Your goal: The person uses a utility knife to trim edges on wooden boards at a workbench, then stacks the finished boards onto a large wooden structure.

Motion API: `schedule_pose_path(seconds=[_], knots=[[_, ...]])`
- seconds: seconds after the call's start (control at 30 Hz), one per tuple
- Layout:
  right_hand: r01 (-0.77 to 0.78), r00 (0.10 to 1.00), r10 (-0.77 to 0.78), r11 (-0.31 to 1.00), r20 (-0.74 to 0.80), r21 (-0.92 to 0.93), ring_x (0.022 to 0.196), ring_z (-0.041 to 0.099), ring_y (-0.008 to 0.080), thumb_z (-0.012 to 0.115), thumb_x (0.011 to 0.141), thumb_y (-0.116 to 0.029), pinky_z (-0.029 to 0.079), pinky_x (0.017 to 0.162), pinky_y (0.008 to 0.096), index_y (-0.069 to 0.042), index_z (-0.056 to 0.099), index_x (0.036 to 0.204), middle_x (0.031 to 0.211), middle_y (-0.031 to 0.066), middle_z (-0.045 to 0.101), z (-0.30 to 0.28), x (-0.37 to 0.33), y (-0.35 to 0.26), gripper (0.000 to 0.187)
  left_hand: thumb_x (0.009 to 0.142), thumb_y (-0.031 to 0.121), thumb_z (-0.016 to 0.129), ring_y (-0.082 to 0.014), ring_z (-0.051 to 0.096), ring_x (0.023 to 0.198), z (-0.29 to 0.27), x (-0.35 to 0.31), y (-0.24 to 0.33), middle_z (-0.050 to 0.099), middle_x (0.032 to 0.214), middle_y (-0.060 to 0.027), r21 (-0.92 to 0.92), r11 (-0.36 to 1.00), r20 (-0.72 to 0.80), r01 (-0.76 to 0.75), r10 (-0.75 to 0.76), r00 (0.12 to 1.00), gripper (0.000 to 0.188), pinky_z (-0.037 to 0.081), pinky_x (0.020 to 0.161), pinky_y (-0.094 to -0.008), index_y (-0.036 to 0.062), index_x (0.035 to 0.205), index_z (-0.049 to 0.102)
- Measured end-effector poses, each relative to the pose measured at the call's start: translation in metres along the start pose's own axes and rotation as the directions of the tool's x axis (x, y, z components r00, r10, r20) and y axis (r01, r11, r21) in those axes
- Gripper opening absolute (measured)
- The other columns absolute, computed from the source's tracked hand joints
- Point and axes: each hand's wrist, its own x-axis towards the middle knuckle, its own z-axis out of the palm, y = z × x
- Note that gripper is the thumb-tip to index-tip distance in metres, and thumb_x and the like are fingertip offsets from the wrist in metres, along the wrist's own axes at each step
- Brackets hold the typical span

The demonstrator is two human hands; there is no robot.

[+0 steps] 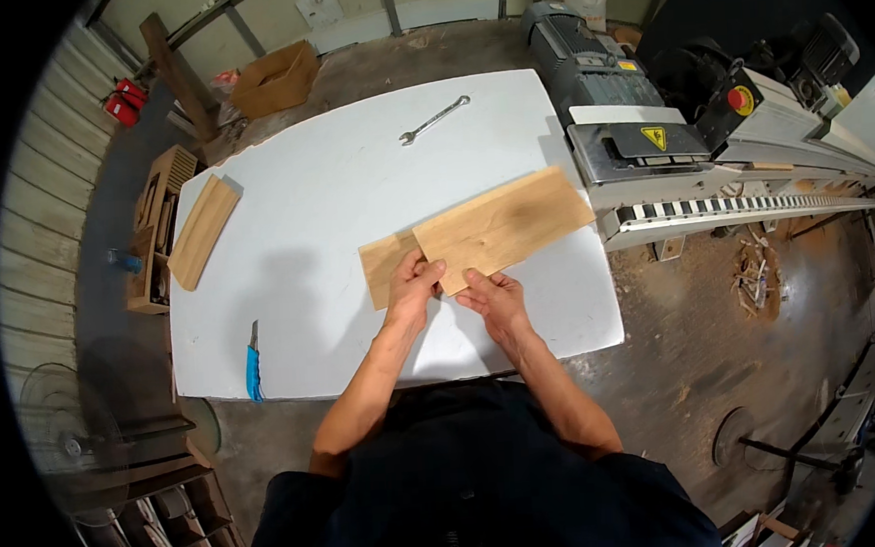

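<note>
Here, I have the top board (505,224) over the bench (321,170), its left end overlapping a lower board (382,269). The left hand (415,283) and right hand (497,300) both have their grip pinched on its near left end, thumbs on top. To handle it well, I'd keep that pressure even and the far end supported. The knife (253,370) lies well apart, blade out; the wrench (435,120) lies beyond.

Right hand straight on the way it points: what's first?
Probably the upper wooden board, which the right hand touches with its thumb; whether it would pass over or under is unclear.
</note>
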Motion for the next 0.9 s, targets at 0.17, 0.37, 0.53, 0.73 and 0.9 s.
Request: schedule_pose_path(seconds=[0.17, 0.37, 0.53, 0.73, 0.9], knots=[[0.098, 0.991, -0.107, 0.989, -0.079, -0.114, 0.058, 0.060, 0.0142, 0.065, 0.089, -0.016, 0.052, 0.055, 0.0263, -0.001, 0.063, 0.084, 0.071, 0.0080, 0.065, -0.045, 0.027, -0.009, 0.016, 0.088, 0.004, 0.059, -0.0079, 0.055, 0.071, -0.052, -0.017, 0.006, 0.056, 0.075, 0.0029, 0.012, 0.997, -0.054, 0.075, -0.075, 0.996, 0.034, 0.049, 0.071, -0.0244, 0.0031, 0.122, 0.058], [0.051, 0.998, -0.057, 0.965, -0.015, -0.258, 0.052, 0.058, 0.0174, 0.056, 0.091, -0.013, 0.049, 0.052, 0.0273, 0.002, 0.062, 0.078, 0.068, 0.0112, 0.064, -0.052, 0.017, -0.044, 0.021, 0.087, 0.002, 0.057, -0.0149, 0.057, 0.086, -0.099, -0.012, 0.002, 0.059, 0.087, -0.0034, 0.195, 0.981, -0.107, 0.023, -0.002, 0.994, 0.036, 0.048, 0.080, -0.0326, 0.0017, 0.123, 0.058], [0.333, 0.923, -0.367, 0.612, 0.115, -0.717, 0.060, 0.065, 0.0165, 0.060, 0.089, -0.017, 0.052, 0.057, 0.0297, 0.005, 0.067, 0.090, 0.070, 0.0111, 0.067, -0.053, 0.018, -0.020, 0.023, 0.082, 0.006, 0.059, -0.0361, 0.043, 0.113, -0.094, -0.006, -0.006, 0.048, 0.121, -0.0211, 0.937, 0.205, 0.096, -0.284, 0.631, 0.770, 0.044, 0.038, 0.096, -0.0442, -0.0017, 0.126, 0.054], [0.754, 0.515, -0.389, -0.219, 0.764, -0.620, 0.120, 0.048, 0.0372, 0.056, 0.091, -0.025, 0.039, 0.099, 0.0434, 0.002, 0.054, 0.123, 0.131, 0.0212, 0.050, 0.017, 0.046, 0.004, 0.042, 0.086, 0.021, 0.056, -0.0397, 0.025, 0.135, -0.035, 0.015, -0.026, 0.033, 0.144, -0.0207, 0.910, -0.084, 0.398, -0.405, 0.449, 0.800, 0.055, 0.020, 0.112, -0.0490, -0.0024, 0.134, 0.044], [0.641, 0.574, -0.277, -0.433, 0.770, -0.634, 0.138, 0.025, 0.0380, 0.040, 0.096, -0.043, 0.014, 0.113, 0.0485, 0.004, 0.038, 0.138, 0.145, 0.0223, 0.034, 0.012, 0.084, -0.008, 0.063, 0.091, 0.043, 0.048, -0.0339, 0.012, 0.142, -0.040, 0.032, -0.026, 0.023, 0.151, -0.0192, 0.926, -0.066, 0.371, -0.371, 0.341, 0.864, 0.069, 0.006, 0.116, -0.0484, -0.0026, 0.141, 0.032]])
